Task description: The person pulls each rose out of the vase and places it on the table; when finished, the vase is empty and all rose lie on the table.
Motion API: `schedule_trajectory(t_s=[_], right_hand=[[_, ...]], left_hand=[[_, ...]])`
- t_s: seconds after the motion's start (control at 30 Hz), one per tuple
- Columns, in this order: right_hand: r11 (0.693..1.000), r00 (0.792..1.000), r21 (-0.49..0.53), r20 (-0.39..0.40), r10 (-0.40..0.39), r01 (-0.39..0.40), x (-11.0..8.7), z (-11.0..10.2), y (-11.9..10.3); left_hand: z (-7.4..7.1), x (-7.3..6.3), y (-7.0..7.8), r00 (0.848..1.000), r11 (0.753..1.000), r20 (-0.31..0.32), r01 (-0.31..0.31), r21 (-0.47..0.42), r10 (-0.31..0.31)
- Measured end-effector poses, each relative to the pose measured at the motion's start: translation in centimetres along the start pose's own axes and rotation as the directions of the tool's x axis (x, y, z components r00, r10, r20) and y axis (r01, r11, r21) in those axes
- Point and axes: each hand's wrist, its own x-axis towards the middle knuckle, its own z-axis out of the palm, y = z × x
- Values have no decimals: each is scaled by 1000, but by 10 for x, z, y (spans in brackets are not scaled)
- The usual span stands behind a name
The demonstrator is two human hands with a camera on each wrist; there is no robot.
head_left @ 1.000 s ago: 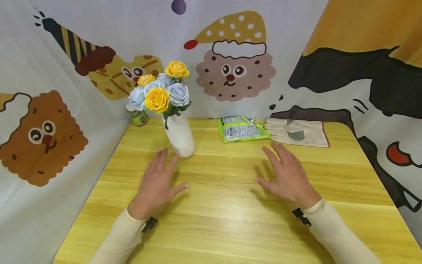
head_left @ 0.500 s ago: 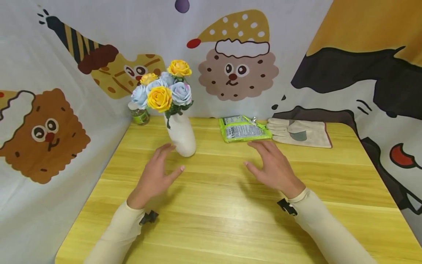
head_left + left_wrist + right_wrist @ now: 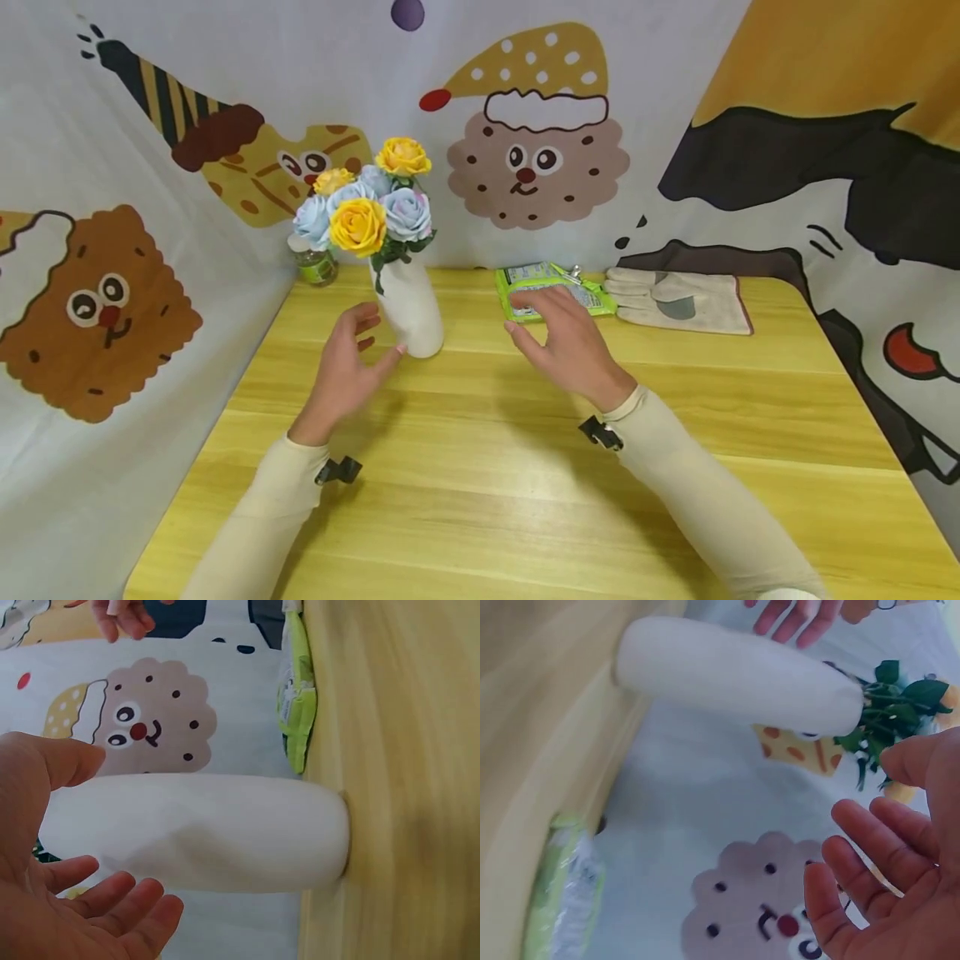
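A white vase [image 3: 411, 308] stands upright on the wooden table at the left, holding yellow and pale blue roses [image 3: 367, 204] with green leaves. My left hand [image 3: 347, 371] is right beside the vase on its near left, thumb and fingers spread apart around nothing. In the left wrist view the vase [image 3: 217, 832] spans the space past the thumb and fingertips. My right hand [image 3: 566, 340] hovers to the right of the vase, fingers loosely bent and holding nothing. It overlaps the green packet in the head view. The right wrist view shows the vase [image 3: 735, 671] apart from its fingers.
Along the back edge of the table [image 3: 480, 500] lie a green packet [image 3: 600, 302] with a metal clip and a pale work glove [image 3: 697, 302]. Behind the flowers stands a small jar [image 3: 317, 268] with a green label. A cartoon-printed cloth [image 3: 645, 67] hangs behind.
My right hand has moved left toward the vase, from near the glove to in front of the packet. My left hand has shifted slightly forward, its fingers bending more.
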Motion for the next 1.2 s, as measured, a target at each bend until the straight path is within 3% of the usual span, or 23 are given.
schedule_trajectory(t_s=[0.27,0.4,0.77,1.2], right_hand=[[988,998,146,-20,-55,57,37,15,-25],[979,1000,204,-8,-29,30,55,23,-34],[930,999,367,-25,42,-30,99,45,-46],[891,983,424,-2,184,-165,125,64,-53]], left_hand=[[-2,19,-2,998,993,-67,13,-117,-21],[-2,28,-5,995,985,-91,15,-173,-31],[-1,45,-5,997,960,-75,15,-279,-37],[14,62,0,996,935,-74,17,-355,-46]])
